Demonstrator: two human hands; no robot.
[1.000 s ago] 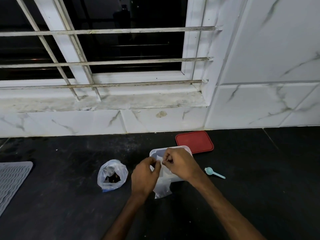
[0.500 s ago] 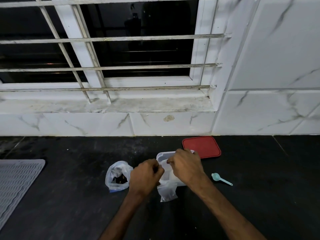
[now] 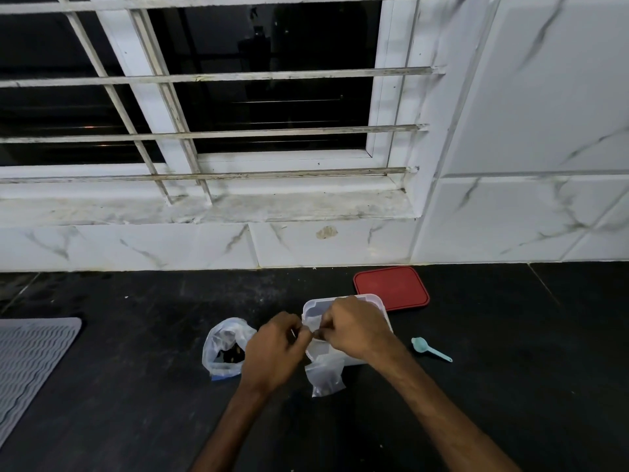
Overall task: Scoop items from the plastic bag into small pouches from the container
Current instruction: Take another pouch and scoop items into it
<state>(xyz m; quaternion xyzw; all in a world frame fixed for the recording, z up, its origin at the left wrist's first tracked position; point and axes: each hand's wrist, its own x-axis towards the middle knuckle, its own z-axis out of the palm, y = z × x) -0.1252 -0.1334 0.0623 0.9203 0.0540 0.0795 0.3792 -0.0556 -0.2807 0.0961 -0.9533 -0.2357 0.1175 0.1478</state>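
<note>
Pouch (image 3: 325, 373) hung in front of the container (image 3: 374, 297) on the desk (image 3: 136, 386), its mouth pinched by both the left grip (image 3: 275, 349) and the right grip (image 3: 354, 327), apparently being pulled open. The bag (image 3: 221, 349) sat just left and the scoop (image 3: 430, 350) lay apart at right. Next, likely, one hand frees itself to scoop.
</note>
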